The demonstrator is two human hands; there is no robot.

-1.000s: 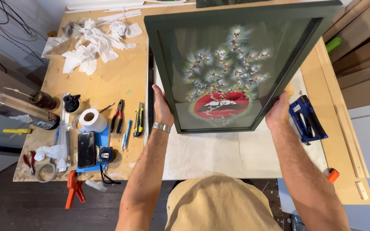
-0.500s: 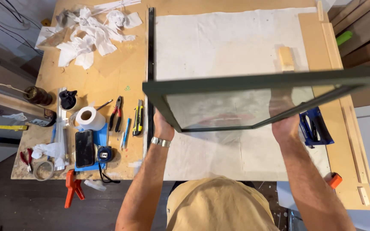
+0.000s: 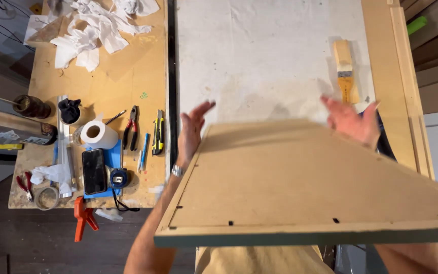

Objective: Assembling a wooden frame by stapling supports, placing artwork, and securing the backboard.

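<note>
**Picture frame, back side up, held between both hands**

The picture frame (image 3: 310,177) is held above the bench (image 3: 128,81), its brown backing board facing the camera and its dark green edge nearest the person. The left hand (image 3: 192,133) presses flat against the left edge; its fingers (image 3: 204,108) are extended, so the grip is an open-palm press, not a clench. The right hand (image 3: 352,119) presses the far right corner in the same manner, fingers spread. The frame is supported between the two palms and is tilted.

Below the frame lies a white sheet (image 3: 259,50) covering the bench. A paintbrush (image 3: 345,71) rests on this sheet, near the right hand. Left of the sheet: pliers (image 3: 133,127), a utility knife (image 3: 157,133), a paper roll (image 3: 97,134), a phone (image 3: 94,171) and crumpled white paper (image 3: 95,28).
</note>
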